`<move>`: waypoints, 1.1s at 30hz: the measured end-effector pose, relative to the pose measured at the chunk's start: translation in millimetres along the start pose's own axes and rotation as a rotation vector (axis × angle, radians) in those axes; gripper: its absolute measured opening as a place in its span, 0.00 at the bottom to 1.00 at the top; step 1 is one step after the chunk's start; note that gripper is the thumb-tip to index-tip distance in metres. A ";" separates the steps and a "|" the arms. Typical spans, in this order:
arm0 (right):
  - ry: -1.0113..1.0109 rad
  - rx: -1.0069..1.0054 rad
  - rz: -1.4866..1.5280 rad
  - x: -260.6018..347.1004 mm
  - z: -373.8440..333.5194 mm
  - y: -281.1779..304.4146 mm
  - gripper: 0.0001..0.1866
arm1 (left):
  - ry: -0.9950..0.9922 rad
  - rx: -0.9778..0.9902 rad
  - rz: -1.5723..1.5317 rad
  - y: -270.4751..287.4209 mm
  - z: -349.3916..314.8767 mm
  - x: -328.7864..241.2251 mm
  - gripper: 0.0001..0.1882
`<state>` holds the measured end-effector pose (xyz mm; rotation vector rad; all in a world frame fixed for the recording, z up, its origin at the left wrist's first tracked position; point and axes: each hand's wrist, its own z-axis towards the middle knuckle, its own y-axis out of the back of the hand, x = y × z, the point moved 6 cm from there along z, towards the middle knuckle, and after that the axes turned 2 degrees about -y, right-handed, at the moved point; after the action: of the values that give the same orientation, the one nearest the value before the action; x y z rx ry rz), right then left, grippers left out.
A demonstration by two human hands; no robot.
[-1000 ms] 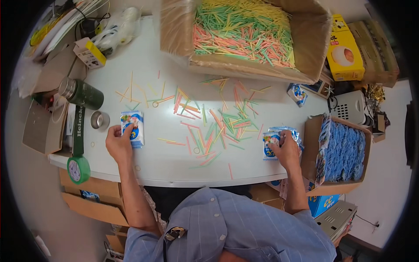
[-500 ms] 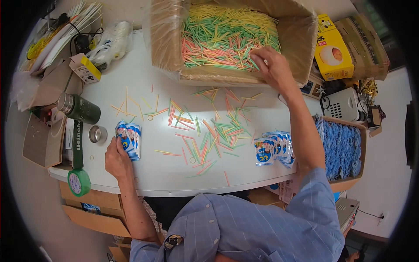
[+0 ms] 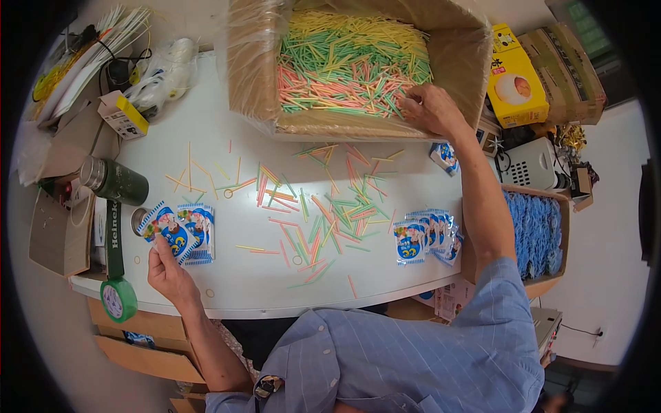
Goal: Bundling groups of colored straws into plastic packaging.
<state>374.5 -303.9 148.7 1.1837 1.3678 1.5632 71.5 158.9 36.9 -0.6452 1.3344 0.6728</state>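
Note:
My left hand pinches a small blue-and-white printed packet by its lower edge, tilted over the left part of the table. Partly beneath it lies a small stack of like packets. My right hand reaches over the near wall of a big plastic-lined carton, fingers curled down onto thin coloured sticks in pink, green and yellow. Whatever its fingertips grip is hidden. Beneath my right wrist, on the table, a single packet shows. More loose sticks are scattered mid-table.
A fanned row of packets lies on the right side. Past my right arm stands a box of blue packets. At the left are a dark green flask, a metal cup and green tape. A yellow box sits beside the carton.
My left hand has lifted one packet off the stack and tilted it leftward. My right hand has lowered slightly in the carton; the packet near its wrist shows more fully. The view has shifted slightly.

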 end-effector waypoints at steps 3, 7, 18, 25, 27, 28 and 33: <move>0.076 -0.013 -0.062 -0.5 -5.1 -1.1 0.19 | -0.022 0.020 0.028 1.6 -3.8 -5.5 0.14; 0.181 0.167 -0.168 2.2 -4.2 -1.6 0.21 | -0.019 0.037 0.035 3.2 -8.7 -1.8 0.15; 0.319 0.190 -0.124 -22.5 -0.4 11.0 0.14 | -0.011 0.064 0.057 -6.8 -11.3 5.6 0.16; 0.416 0.205 -0.260 -16.4 5.2 -5.2 0.13 | -0.010 0.055 0.056 -21.8 -14.3 1.7 0.15; 0.417 0.199 -0.265 -12.1 8.1 -9.2 0.13 | -0.022 0.049 0.068 -16.4 -15.9 2.8 0.16; 0.413 0.193 -0.272 -10.8 9.6 -10.7 0.13 | -0.022 0.045 0.071 -15.7 -16.6 2.6 0.16; 0.459 0.142 -0.117 -34.6 13.5 -17.5 0.10 | -0.020 0.053 0.071 -14.8 -18.9 1.5 0.16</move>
<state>397.2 -329.3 125.8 0.8316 1.8322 1.7423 70.6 135.2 33.6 -0.5495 1.3568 0.6976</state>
